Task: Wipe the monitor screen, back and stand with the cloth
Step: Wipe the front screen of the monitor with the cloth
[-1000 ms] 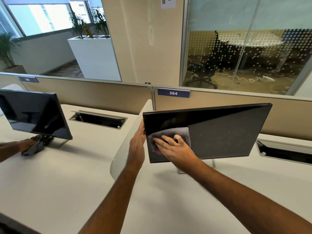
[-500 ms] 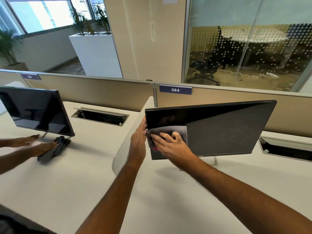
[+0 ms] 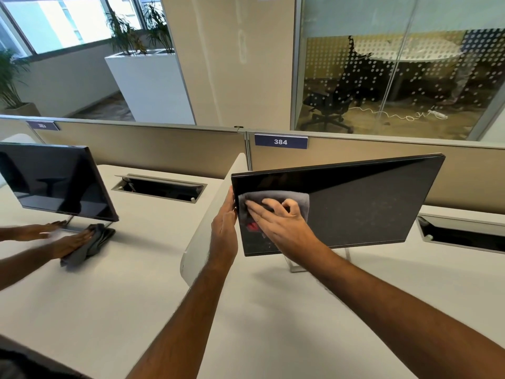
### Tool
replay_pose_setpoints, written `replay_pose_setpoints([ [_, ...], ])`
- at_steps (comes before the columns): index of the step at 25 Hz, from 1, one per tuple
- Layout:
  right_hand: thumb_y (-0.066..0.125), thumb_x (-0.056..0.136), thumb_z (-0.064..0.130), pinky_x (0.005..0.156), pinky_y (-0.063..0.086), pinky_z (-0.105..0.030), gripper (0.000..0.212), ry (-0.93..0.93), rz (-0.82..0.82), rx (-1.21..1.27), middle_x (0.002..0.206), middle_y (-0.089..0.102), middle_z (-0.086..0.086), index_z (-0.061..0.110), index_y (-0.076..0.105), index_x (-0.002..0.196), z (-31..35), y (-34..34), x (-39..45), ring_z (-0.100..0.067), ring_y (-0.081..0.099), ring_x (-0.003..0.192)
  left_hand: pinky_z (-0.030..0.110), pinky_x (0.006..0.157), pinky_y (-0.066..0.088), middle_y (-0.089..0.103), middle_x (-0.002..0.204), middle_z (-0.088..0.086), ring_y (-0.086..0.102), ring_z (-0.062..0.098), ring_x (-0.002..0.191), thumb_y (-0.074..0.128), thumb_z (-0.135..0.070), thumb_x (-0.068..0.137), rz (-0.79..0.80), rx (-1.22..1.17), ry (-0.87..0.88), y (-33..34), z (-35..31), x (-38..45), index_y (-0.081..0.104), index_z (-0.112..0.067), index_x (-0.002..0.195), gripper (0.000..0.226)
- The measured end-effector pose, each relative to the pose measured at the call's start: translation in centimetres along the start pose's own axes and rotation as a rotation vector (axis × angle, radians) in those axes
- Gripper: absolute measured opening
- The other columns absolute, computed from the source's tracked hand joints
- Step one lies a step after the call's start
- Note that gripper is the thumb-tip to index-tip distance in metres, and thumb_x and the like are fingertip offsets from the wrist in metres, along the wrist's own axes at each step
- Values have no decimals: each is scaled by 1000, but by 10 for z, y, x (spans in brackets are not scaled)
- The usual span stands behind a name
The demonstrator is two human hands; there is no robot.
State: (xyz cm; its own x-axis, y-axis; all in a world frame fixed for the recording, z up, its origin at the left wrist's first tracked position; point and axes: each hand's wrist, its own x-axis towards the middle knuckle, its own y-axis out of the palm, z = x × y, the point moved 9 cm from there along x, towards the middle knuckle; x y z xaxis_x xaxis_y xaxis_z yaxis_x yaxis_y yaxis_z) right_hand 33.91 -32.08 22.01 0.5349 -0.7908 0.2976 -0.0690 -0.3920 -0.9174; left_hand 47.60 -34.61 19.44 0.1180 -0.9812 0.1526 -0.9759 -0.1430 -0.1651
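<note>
Right hand (image 3: 281, 228) fingers spread flat, pressing grey microfibre cloth (image 3: 276, 206) on upper-left of glossy black flat monitor screen (image 3: 355, 206). Left hand (image 3: 224, 231) fingers clasp screen's left edge. Risk: hard push tilts panel on thin metal stand (image 3: 293, 265), slides it across white bench (image 3: 273, 324).

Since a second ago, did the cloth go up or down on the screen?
Yes, up. The grey cloth under the right hand has climbed from the monitor's lower left corner toward its top edge.
</note>
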Motion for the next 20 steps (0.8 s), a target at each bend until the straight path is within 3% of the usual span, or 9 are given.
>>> replay_pose_setpoints([
  [2, 75, 88, 20, 109, 33, -49, 83, -51, 76, 44, 166, 26, -1, 20, 31, 158, 16, 13, -4, -28, 26, 148, 8, 94, 49, 55, 147, -16, 58, -10, 123, 35, -42, 112, 20, 2, -14, 1, 1, 0, 39, -38, 154, 43],
  [4, 71, 91, 14, 115, 26, -48, 85, -86, 177, 60, 169, 18, 0, 20, 22, 161, 20, 31, -15, -28, 19, 152, -1, 84, 45, 53, 134, -36, 53, -25, 114, 32, -40, 113, 38, 16, -13, 3, -5, -1, 35, -54, 144, 34],
  [7, 81, 81, 19, 109, 29, -46, 94, -75, 179, 16, 167, 23, 3, 23, 27, 159, -2, 35, -31, -24, 25, 147, 7, 100, 41, 48, 135, -48, 50, -19, 125, 27, -56, 104, 29, 24, -1, 3, -4, -2, 34, -63, 142, 39],
  [10, 73, 87, 25, 97, 29, -43, 78, -13, 37, 4, 164, 31, 7, 24, 36, 156, -34, 19, -36, -22, 36, 140, 28, 119, 33, 43, 156, -27, 44, -2, 141, 26, -72, 99, 7, 46, 12, 4, 4, -1, 32, -51, 155, 60],
  [13, 70, 91, 25, 96, 28, -43, 77, 30, -33, -30, 166, 28, 2, 22, 32, 158, -41, 7, -22, -26, 33, 141, 39, 122, 31, 40, 160, -22, 42, 2, 142, 26, -80, 93, -14, 52, -21, 4, 8, -1, 28, -51, 157, 71],
  [16, 74, 88, 21, 102, 31, -45, 81, -24, 17, -19, 167, 27, 0, 21, 33, 158, -26, 22, -18, -28, 32, 145, 37, 122, 31, 40, 147, -38, 44, -6, 134, 27, -68, 99, 26, 50, -18, 8, 6, -1, 29, -67, 143, 44],
  [20, 78, 83, 15, 102, 39, -44, 81, -111, 74, -2, 164, 33, 4, 21, 41, 154, -30, 38, -40, -23, 39, 143, 34, 122, 30, 39, 149, -40, 41, -6, 139, 26, -67, 99, 22, 58, 11, 5, 3, -3, 29, -66, 145, 46],
])
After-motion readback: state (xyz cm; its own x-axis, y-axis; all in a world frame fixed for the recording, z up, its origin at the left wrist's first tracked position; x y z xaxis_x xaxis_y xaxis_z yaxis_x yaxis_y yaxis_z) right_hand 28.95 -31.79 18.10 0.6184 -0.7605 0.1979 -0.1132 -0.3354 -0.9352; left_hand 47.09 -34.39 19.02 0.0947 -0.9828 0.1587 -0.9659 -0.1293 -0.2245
